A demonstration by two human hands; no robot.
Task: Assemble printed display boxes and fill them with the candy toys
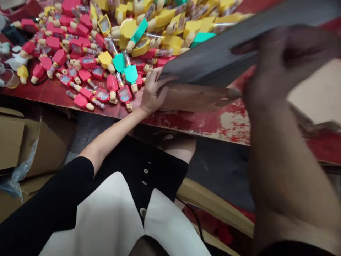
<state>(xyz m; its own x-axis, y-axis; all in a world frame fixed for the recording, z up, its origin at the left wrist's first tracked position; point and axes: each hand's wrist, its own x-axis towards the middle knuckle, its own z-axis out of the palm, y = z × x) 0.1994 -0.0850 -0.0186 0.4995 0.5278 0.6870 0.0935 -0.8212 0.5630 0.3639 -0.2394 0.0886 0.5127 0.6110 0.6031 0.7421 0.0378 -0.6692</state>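
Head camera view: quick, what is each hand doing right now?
Left hand: closed, holding the edge of a flat cardboard sheet.
Right hand: too blurred to tell, though it is at the sheet.

— What is being held?
— A large flat board is gripped at its edge by the left hand, and the right hand, blurred, is spread over its far side. Its dark grey face is tilted.
— And under it?
— A scuffed brown strip is seen below; whether it belongs to the board cannot be told.
— What lies nearby?
— Red, yellow and teal plastic toys with clear tubes are heaped on the bench, just beside the left hand.
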